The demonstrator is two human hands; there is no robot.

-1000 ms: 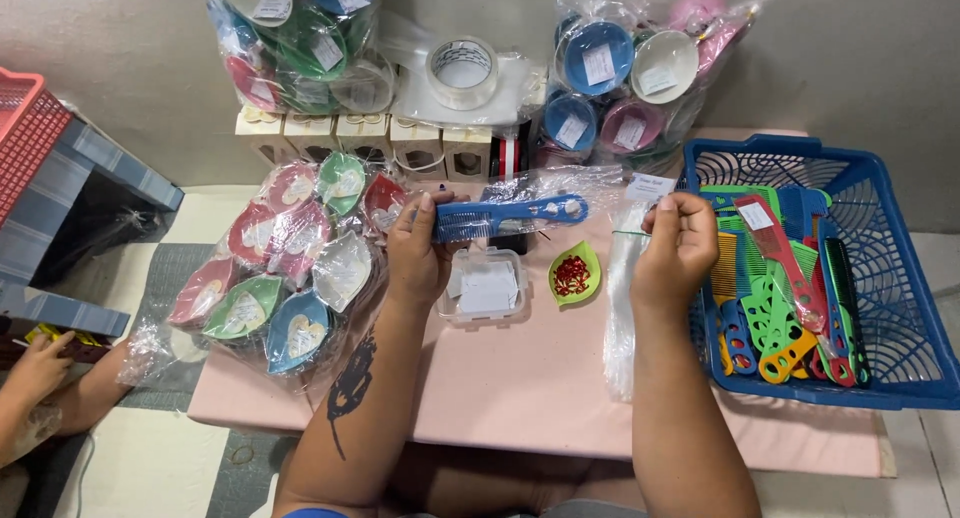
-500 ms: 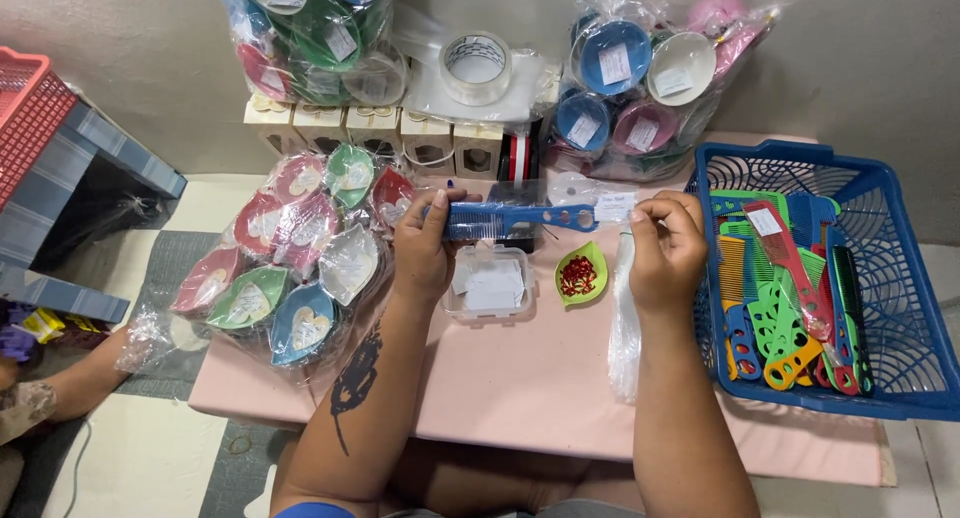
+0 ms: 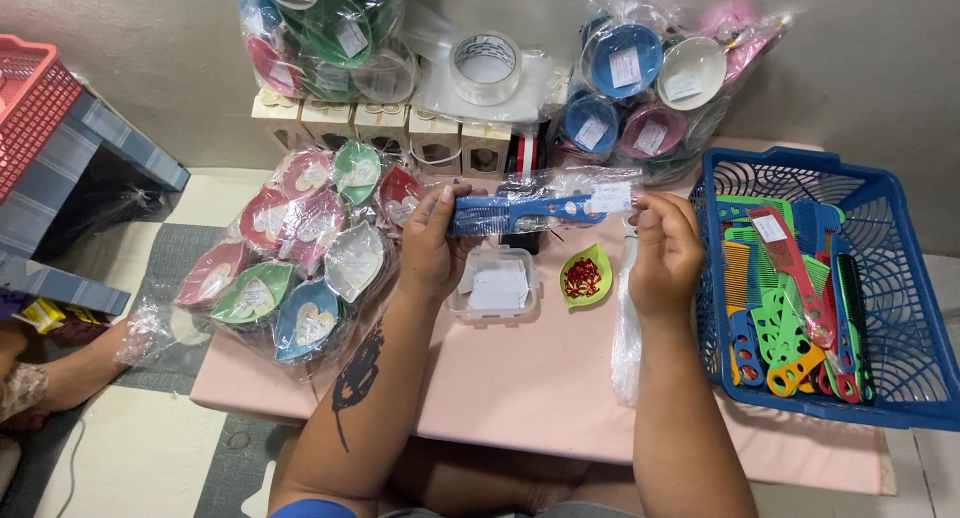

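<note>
My left hand point(image 3: 432, 246) grips a blue comb point(image 3: 525, 211) inside a clear plastic sleeve, held level above the pink table point(image 3: 540, 378). My right hand point(image 3: 665, 253) pinches the sleeve's open end by a small white label point(image 3: 610, 197), with more clear plastic bags point(image 3: 627, 328) hanging below it. Under the comb sit a clear box of white labels point(image 3: 495, 286) and a small green leaf-shaped dish point(image 3: 586, 276) holding red bits.
A blue basket point(image 3: 905, 308) of several coloured combs stands at the right. Bagged leaf-shaped dishes point(image 3: 290, 258) lie at the left. Bagged bowls point(image 3: 640, 88), a tape roll point(image 3: 485, 66) and small boxes line the wall. A red crate point(image 3: 30, 98) rests on a stool far left.
The camera has tilted slightly, shifting the scene down. Both hands have stayed on the bagged comb, with the right hand's fingers working at the sleeve's end near the label.
</note>
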